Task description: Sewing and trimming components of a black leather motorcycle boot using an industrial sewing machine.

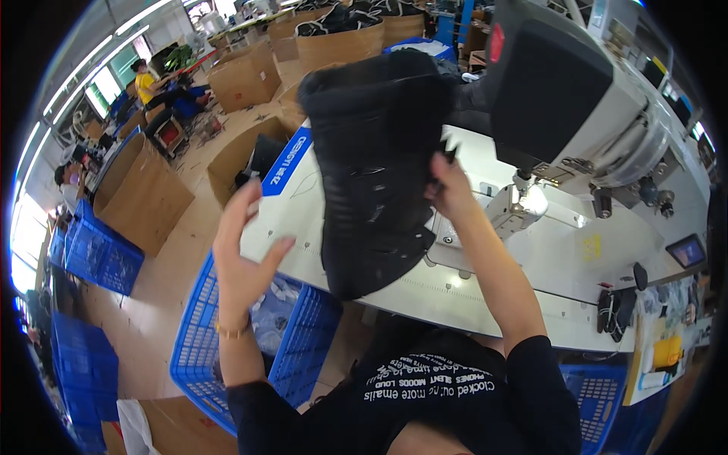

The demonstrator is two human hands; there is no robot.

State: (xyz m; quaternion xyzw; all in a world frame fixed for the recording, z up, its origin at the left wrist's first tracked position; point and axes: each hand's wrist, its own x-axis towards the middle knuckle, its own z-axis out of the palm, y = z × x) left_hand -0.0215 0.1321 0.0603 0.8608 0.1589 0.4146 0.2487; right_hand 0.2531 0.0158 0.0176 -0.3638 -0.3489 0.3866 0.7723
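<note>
In front of me, over the white sewing table [402, 292], a tall black boot upper [371, 174] hangs upright, its wide end away from me and its rounded end toward me. My right hand [453, 186] grips its right edge with the fingers closed; some fingertips are hidden behind the dark material. To the left, apart from the upper, my left hand [246, 254] is raised with thumb and fingers spread and nothing in it. Right of my right hand stands a sewing machine [561, 98], its lamp lit near the needle area [523, 201].
A blue crate [303, 341] with clear plastic bags stands below my left hand. Cardboard boxes [243, 76] sit on the floor beyond. A small screen [686, 250] and dark tools [616, 311] lie on the table's right. Another person in yellow [148, 87] sits far left.
</note>
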